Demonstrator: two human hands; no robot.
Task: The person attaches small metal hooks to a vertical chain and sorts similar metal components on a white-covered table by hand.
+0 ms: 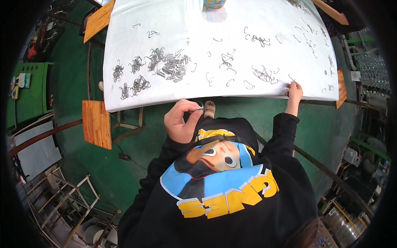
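Note:
My left hand [181, 120] is in front of the table's near edge, thumb and finger pinched on a small grey metal piece [199, 108]. Farther right, my right hand [294, 90] reaches over the table's edge with its fingertips closed at a thin wire hook [291, 77]. On the white-covered table [186, 91], a pile of short grey metal strips [173, 66] lies left of centre. Bunches of dark wire hooks [141, 84] surround its left side. A loose tangle of hooks [264, 74] sits just left of my right hand.
Single hooks and another small bunch [260, 40] are scattered over the right half. A round container [214, 4] stands at the far edge. Another person's arm [332, 12] shows at the far right. Wooden stools [97, 124] stand by the table's left side.

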